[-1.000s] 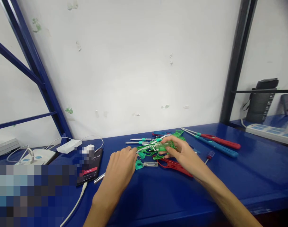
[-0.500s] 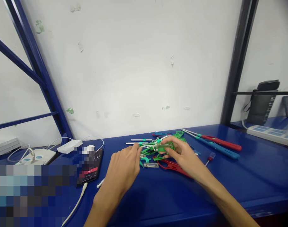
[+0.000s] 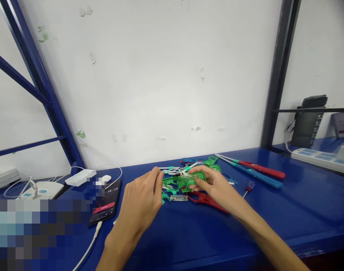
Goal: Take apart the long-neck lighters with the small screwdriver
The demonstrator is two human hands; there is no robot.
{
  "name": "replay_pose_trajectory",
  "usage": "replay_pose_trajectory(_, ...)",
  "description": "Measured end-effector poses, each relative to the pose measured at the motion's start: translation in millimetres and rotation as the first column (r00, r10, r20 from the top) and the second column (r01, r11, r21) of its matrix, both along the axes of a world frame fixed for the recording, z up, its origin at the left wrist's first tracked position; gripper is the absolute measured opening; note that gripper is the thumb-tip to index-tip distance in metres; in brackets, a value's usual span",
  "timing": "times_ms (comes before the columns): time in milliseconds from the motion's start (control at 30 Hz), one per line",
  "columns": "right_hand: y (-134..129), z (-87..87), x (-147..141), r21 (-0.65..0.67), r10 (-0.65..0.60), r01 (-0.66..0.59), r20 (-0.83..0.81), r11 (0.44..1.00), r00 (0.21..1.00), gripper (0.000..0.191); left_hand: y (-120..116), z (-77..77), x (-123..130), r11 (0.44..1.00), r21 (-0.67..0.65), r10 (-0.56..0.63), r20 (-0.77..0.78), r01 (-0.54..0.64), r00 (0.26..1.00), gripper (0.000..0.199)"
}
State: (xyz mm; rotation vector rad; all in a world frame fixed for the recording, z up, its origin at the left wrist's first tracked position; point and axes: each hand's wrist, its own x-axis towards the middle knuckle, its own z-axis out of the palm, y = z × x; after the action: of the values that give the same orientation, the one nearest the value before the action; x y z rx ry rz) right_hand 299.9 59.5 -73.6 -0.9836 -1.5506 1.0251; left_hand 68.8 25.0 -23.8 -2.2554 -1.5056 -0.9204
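Observation:
My right hand (image 3: 210, 182) has its fingers wrapped round a green translucent plastic casing (image 3: 185, 181) that holds a clear part. My left hand (image 3: 143, 192) is closed at the left end of the same casing; what its fingertips pinch is hidden behind the hand. Around and behind the hands lies a pile of green shells (image 3: 213, 162), teal pieces and metal rods. A clear small tank (image 3: 179, 198) and a red lighter shell (image 3: 208, 199) lie just in front of the pile.
A red lighter (image 3: 262, 170) and a blue lighter (image 3: 259, 177) lie at the right, near a small screwdriver (image 3: 248, 188). Left are a phone (image 3: 106, 203) with its cable and a white box (image 3: 80, 177). A power strip (image 3: 321, 160) lies far right.
The view has shifted slightly. The green casing has turned and now reaches further left, close to my left hand's fingertips. Both hands stay closed.

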Motion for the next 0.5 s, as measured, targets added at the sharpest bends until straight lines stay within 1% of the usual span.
replay_pose_trajectory(100, -3.0, 3.3, -1.0, -0.015, 0.037, -0.036, 0.064, 0.999, 0.997, 0.021, -1.0, 1.0, -0.4, 1.000, 0.003, -0.032, 0.054, 0.031, 0.998, 0.030)
replay_pose_trajectory(233, -8.8, 9.7, -2.5, -0.016, 0.057, -0.055, 0.165, 0.998, 0.985, 0.024, -2.6, 1.5, 0.0, 0.997, 0.013, -0.071, 0.107, 0.070, 0.992, 0.031)
replay_pose_trajectory(333, -12.6, 12.7, -3.7, -0.035, 0.131, -0.128, 0.131, 0.991, 0.983, 0.028, -3.6, 1.0, 0.7, 0.994, 0.055, -0.105, 0.143, 0.098, 0.984, 0.030)
replay_pose_trajectory(400, -14.2, 13.5, -4.9, -0.017, 0.167, -0.166, 0.115, 0.986, 0.979, 0.031, -4.6, 0.6, 1.6, 0.988, 0.100, -0.136, 0.162, 0.121, 0.977, 0.028)
replay_pose_trajectory(500, -15.7, 14.2, -7.6, 0.027, 0.163, -0.169, 0.155, 0.985, 0.974, 0.031, -7.0, 0.7, 3.6, 0.976, 0.148, -0.188, 0.178, 0.163, 0.966, 0.025)
